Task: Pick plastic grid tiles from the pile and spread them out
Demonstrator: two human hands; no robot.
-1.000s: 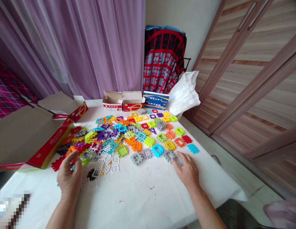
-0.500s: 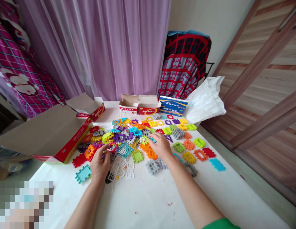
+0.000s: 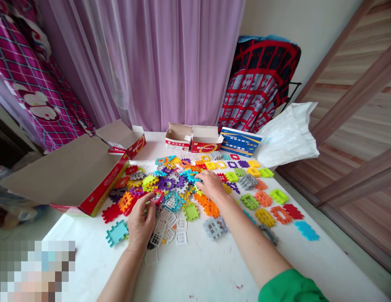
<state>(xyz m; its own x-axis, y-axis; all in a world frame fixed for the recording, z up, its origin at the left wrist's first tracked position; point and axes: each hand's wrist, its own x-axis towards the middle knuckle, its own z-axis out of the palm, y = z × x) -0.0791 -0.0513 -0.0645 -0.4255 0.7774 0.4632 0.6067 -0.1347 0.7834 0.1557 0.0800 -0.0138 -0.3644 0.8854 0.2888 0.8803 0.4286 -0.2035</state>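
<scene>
Both hands seem to be picking at the pile (image 3: pixel 166 183) on the table (image 3: pixel 211 268). The left hand (image 3: pixel 140 224) is loosely open; whether the right hand (image 3: pixel 211 186) grips, I can't tell. Picking needs a careful pinch.

Purple curtain (image 3: pixel 173 63); white bag (image 3: pixel 288 134)

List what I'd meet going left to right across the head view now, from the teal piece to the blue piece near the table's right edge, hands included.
Teal piece → left hand → lime panel → right hand → yellow piece → blue piece.
</scene>
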